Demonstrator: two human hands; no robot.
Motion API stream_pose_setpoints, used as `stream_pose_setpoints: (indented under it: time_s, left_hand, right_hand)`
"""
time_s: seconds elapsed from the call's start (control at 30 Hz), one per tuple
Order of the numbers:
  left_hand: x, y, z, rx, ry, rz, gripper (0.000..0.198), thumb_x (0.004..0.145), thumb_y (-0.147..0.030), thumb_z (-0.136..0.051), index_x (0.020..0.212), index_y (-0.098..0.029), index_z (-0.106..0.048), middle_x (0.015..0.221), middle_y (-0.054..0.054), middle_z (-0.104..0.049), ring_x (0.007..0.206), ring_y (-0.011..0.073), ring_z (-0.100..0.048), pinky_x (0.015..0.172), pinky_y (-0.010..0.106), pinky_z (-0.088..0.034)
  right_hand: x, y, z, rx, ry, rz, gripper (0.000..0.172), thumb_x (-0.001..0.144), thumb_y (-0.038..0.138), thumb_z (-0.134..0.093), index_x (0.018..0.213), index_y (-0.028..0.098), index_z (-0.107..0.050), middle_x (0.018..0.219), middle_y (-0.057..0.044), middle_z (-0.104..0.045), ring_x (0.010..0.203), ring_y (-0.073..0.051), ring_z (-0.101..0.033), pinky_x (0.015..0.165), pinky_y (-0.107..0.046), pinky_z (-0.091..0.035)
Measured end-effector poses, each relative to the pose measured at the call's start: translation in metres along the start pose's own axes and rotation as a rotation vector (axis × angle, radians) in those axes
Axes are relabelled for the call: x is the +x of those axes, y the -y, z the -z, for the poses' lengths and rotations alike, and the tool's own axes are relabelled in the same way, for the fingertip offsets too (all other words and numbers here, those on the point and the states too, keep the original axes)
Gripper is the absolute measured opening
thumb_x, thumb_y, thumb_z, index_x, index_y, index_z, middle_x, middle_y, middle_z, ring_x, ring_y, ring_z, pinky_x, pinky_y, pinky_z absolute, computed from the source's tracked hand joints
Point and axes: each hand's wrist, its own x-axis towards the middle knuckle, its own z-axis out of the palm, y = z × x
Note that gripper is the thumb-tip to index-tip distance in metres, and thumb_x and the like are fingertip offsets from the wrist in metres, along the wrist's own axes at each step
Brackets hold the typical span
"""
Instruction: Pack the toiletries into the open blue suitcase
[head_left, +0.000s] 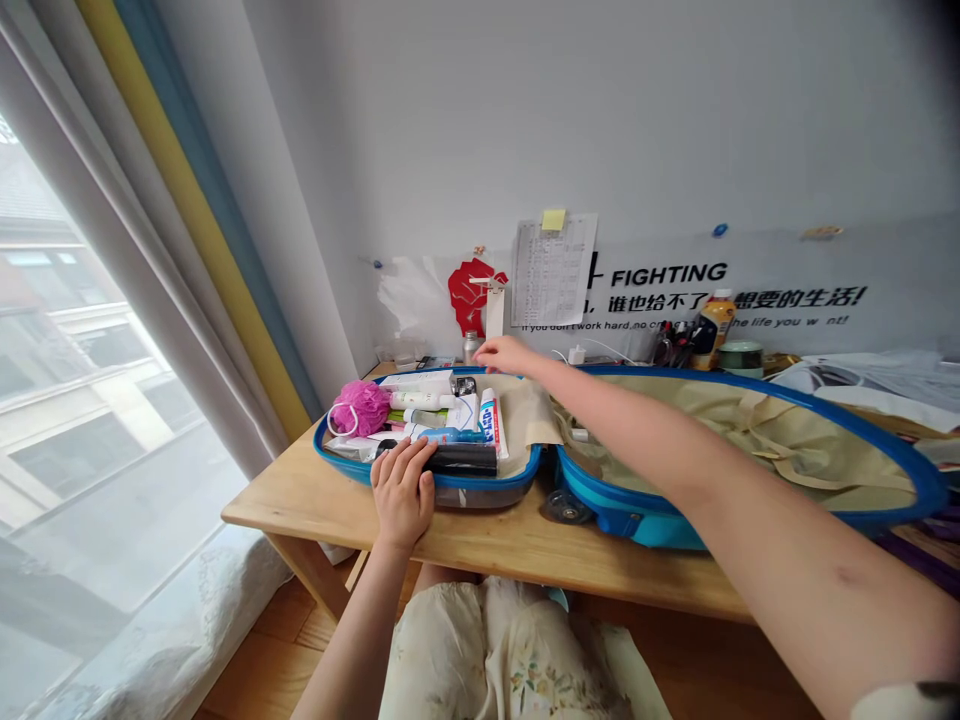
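Rested half-curled left hand (401,490) on smooth black cylinder (461,459) in glossy blue suitcase (517,478), held open right hand (506,355) above white plastic tubes (421,401).

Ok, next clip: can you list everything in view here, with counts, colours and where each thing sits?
suitcase: 1, blue, open on the table
table: 1, light wood, under the window
sponge: 1, pink, in the suitcase's left half
toothpaste: 1, white, same half
black cylinder: 1, black, along that half's near edge
bottle: 1, yellow, at the table's back
jar: 1, green, beside the bottle
paper: 1, white, on the wall
curtain: 1, white with yellow and blue bands, left
left hand: 1, on the cylinder's end
right hand: 1, above the suitcase's back rim
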Motion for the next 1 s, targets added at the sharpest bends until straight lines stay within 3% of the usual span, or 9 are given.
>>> stream_pose_setpoints:
  time_s: [0.1,0.2,0.3,0.43,0.63,0.83,1.0]
  left_hand:
    - [0.000,0.001,-0.001,-0.017,-0.006,0.008,0.040,0.100,-0.032,-0.034,0.122,-0.024,-0.066,0.123,0.007,-0.070,0.120,0.0236,-0.058,0.108,0.040,-0.031]
    - [0.000,0.001,-0.001,-0.023,-0.007,0.011,0.039,0.100,-0.032,-0.035,0.123,-0.025,-0.066,0.123,0.007,-0.070,0.121,0.0234,-0.057,0.108,0.040,-0.031]
    - [0.000,0.001,-0.001,-0.024,-0.009,0.008,0.039,0.100,-0.031,-0.035,0.123,-0.024,-0.065,0.123,0.007,-0.070,0.121,0.0232,-0.057,0.108,0.040,-0.031]
    - [0.001,0.001,0.000,-0.017,-0.019,-0.006,0.039,0.100,-0.031,-0.035,0.123,-0.024,-0.065,0.123,0.007,-0.070,0.120,0.0230,-0.057,0.107,0.040,-0.032]
    - [-0.002,0.003,-0.001,-0.009,-0.009,-0.007,0.039,0.101,-0.032,-0.034,0.122,-0.023,-0.065,0.125,0.008,-0.069,0.121,0.0233,-0.056,0.107,0.041,-0.032]
    - [-0.001,0.003,-0.001,-0.008,0.002,0.009,0.040,0.100,-0.033,-0.034,0.123,-0.024,-0.066,0.124,0.008,-0.069,0.122,0.0235,-0.057,0.108,0.041,-0.032]
    - [-0.001,0.001,0.000,-0.019,-0.002,0.018,0.041,0.100,-0.033,-0.033,0.124,-0.024,-0.065,0.123,0.008,-0.069,0.121,0.0237,-0.057,0.108,0.041,-0.032]
  right_hand:
    - [-0.016,-0.039,0.042,-0.001,-0.076,-0.074,0.029,0.098,0.033,-0.047,0.115,0.015,-0.064,0.103,-0.008,-0.071,0.079,-0.008,-0.065,0.071,-0.019,-0.050]
    - [-0.043,-0.085,0.068,-0.061,-0.024,-0.189,0.024,0.094,0.032,-0.056,0.103,0.013,-0.067,0.090,-0.007,-0.070,0.071,-0.008,-0.063,0.066,-0.020,-0.047]
    - [-0.072,-0.125,0.075,-0.143,0.180,-0.312,0.017,0.090,0.028,-0.063,0.088,0.013,-0.068,0.080,-0.004,-0.068,0.068,-0.009,-0.061,0.065,-0.023,-0.049]
    - [-0.097,-0.160,0.067,-0.236,0.357,-0.435,0.026,0.093,0.037,-0.060,0.106,0.015,-0.064,0.101,-0.004,-0.066,0.085,-0.012,-0.064,0.077,-0.031,-0.056]
    - [-0.107,-0.182,0.056,-0.280,0.352,-0.493,0.032,0.093,0.038,-0.059,0.116,0.017,-0.062,0.116,-0.007,-0.064,0.099,-0.017,-0.063,0.086,-0.038,-0.055]
    - [-0.111,-0.181,0.053,-0.281,0.349,-0.572,0.033,0.093,0.039,-0.058,0.119,0.019,-0.061,0.119,-0.008,-0.062,0.102,-0.017,-0.062,0.087,-0.038,-0.055]
    - [-0.115,-0.179,0.054,-0.233,0.220,-0.580,0.034,0.094,0.039,-0.058,0.121,0.019,-0.060,0.121,-0.008,-0.062,0.103,-0.018,-0.062,0.088,-0.038,-0.055]
